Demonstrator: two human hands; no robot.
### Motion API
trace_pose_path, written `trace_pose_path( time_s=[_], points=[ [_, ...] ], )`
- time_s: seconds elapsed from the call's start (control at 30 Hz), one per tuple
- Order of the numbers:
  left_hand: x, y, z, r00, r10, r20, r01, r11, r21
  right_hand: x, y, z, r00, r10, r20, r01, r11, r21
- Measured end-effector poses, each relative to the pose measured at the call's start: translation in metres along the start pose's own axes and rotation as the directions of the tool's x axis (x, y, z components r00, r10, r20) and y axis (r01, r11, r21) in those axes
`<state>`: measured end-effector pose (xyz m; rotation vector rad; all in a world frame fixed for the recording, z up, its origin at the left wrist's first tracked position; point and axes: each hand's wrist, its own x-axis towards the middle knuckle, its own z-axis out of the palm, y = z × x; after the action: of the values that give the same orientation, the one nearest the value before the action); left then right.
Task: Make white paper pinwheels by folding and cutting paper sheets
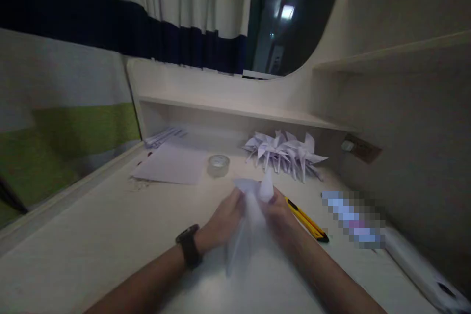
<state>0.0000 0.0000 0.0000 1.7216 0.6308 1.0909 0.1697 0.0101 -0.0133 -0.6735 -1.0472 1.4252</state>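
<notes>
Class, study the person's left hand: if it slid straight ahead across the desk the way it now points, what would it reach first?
The left hand, gripping the folded paper, points forward and slightly right. Probably the pile of folded paper figures comes first, though depth is uncertain.

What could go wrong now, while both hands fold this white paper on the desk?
1. The yellow utility knife lies right beside the right hand; the hand might brush it. Whether its blade is out cannot be told.
2. The left hand and right hand pinch the folded paper together; a hard pull may tear or crease it.
3. The tape roll and the pile of folded paper figures lie just beyond and could be knocked.
</notes>
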Motion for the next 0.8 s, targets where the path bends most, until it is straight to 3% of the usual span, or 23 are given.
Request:
trace_pose_path(
  time_s=[0.3,0.57,0.8],
  points=[
    [0.0026,-0.0028,0.0024,0.999,-0.038,-0.029,0.039,0.999,0.037,-0.002,0.0075,-0.0018,1.0,-0.01,-0.013,0.01,1.0,0.001],
    [0.0033,-0.0038,0.0021,0.998,0.01,-0.059,0.0,0.986,0.169,-0.0007,0.01,-0.0051,1.0,-0.027,0.01,0.027,1.0,-0.012],
    [0.0019,-0.0052,0.0047,0.987,-0.002,-0.16,0.04,0.971,0.235,-0.0015,0.0072,-0.002,1.0,-0.013,-0.026,0.013,1.0,-0.004]
  ],
)
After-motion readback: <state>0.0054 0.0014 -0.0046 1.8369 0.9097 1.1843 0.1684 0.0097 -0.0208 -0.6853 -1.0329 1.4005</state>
